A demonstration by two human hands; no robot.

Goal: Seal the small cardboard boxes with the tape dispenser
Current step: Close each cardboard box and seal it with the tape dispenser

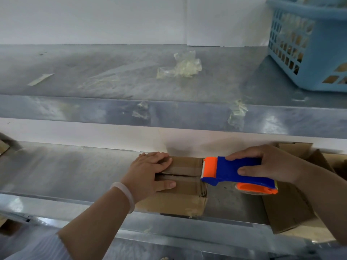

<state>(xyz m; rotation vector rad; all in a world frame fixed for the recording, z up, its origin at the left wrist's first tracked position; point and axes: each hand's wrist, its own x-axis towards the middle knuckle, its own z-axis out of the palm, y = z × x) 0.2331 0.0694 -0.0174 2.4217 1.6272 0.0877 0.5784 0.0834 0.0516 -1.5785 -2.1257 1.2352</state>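
Left hand: the left hand (154, 171) lies flat, fingers straight and together, pressing the flaps down at the 9 o'clock end of the small cardboard box (185, 188). There is a pale bracelet (125, 194) on that wrist.
Right hand: the right hand (270, 164) is wrapped round the blue body of the tape dispenser (231, 171), thumb on the near side and fingers over the far side.
Dispenser: its orange toothed nose meets the box's 3 o'clock edge, right at the centre seam.
Box: it sits on the lower metal shelf (75, 175), flaps folded shut, the seam showing as a dark slit. I cannot tell whether any tape covers it yet.
Step in hand: by my reading, the start of a tape run, anchoring at the 3 o'clock end.
Next move: it likely calls for a steady pull toward 9 o'clock along the seam, with the left hand shifting clear.
Around: more cardboard (287, 209) lies at 3 o'clock. On the upper shelf there is crumpled tape (182, 66) at 12 o'clock and a blue basket (315, 59) at 1 o'clock.
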